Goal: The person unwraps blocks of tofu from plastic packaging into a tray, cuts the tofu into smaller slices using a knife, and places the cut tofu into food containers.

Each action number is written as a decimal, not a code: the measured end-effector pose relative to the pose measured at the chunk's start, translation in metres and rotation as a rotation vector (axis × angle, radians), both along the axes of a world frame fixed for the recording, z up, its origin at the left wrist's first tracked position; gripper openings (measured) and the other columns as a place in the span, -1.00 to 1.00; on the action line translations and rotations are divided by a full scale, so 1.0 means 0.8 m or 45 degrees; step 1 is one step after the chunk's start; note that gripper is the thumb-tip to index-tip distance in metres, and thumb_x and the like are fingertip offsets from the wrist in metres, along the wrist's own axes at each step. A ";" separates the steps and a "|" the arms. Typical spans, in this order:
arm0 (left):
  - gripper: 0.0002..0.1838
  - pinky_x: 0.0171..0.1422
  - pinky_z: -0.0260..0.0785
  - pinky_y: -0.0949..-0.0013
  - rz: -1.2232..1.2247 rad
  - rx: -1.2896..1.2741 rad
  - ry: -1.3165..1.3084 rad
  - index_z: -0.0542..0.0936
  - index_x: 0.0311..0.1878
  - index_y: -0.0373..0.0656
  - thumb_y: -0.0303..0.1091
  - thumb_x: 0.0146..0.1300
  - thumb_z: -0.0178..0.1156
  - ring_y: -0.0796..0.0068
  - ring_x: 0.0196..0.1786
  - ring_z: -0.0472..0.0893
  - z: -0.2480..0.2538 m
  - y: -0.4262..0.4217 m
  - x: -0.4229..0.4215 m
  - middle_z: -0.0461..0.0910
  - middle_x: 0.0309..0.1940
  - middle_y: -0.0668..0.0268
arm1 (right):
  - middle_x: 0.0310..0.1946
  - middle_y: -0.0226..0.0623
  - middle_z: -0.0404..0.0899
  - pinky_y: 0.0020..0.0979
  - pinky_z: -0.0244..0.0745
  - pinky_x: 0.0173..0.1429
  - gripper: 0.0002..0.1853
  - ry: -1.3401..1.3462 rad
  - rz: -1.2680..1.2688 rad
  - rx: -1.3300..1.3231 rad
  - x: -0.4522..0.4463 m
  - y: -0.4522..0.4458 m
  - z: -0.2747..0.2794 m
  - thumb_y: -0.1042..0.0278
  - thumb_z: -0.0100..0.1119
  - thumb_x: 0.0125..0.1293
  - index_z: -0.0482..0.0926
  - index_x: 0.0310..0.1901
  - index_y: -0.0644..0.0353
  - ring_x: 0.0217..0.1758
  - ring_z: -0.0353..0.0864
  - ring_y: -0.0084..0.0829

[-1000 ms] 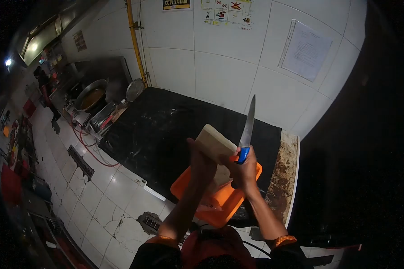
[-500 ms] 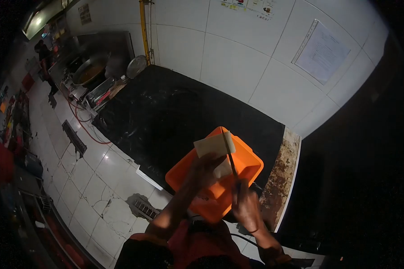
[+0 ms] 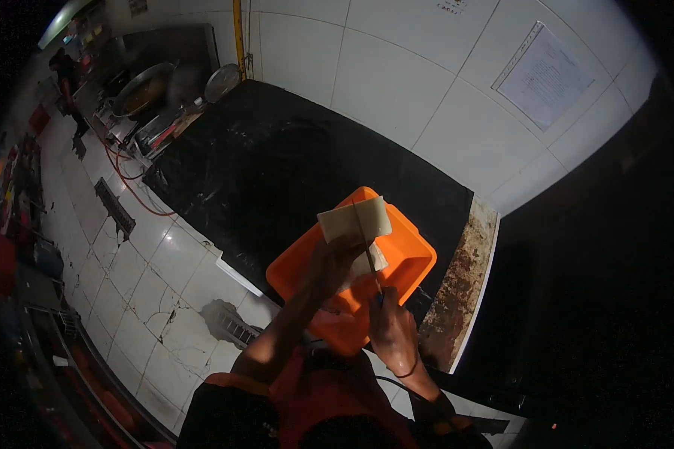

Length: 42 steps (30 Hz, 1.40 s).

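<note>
Two hands work at the middle of the frame: the left hand (image 3: 333,262) grips one pale block (image 3: 338,222), and the right hand (image 3: 392,329) is closed around the handle of one knife (image 3: 367,247), whose blade crosses the block; how deep it sits, I cannot tell. Below them is one orange tub (image 3: 419,251), with at least one more pale piece (image 3: 380,259) inside, on a black worktop (image 3: 240,165). At upper right hangs one printed sheet (image 3: 547,78), its lines too small to read; a cropped notice (image 3: 451,7) at the top edge is equally illegible. At upper left are one wide pan (image 3: 144,91), one round lid (image 3: 223,83) and one person (image 3: 64,75).
</note>
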<state>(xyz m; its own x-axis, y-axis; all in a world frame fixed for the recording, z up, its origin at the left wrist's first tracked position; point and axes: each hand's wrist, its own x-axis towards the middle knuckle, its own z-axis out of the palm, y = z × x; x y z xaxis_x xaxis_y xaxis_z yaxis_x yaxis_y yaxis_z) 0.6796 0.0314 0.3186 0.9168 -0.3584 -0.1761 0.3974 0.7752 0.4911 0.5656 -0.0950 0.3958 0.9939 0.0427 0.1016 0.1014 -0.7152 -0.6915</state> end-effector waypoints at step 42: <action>-0.49 0.35 0.34 0.13 0.145 -0.002 -0.040 0.32 0.15 -0.46 -0.31 0.25 0.16 0.16 0.14 0.51 0.016 0.036 0.031 0.46 0.02 -0.01 | -0.13 0.19 0.39 -0.02 0.39 -0.04 -0.53 -0.076 -0.765 -0.613 0.003 -0.129 -0.124 0.33 -0.01 0.37 0.30 0.24 0.38 -0.11 0.49 0.12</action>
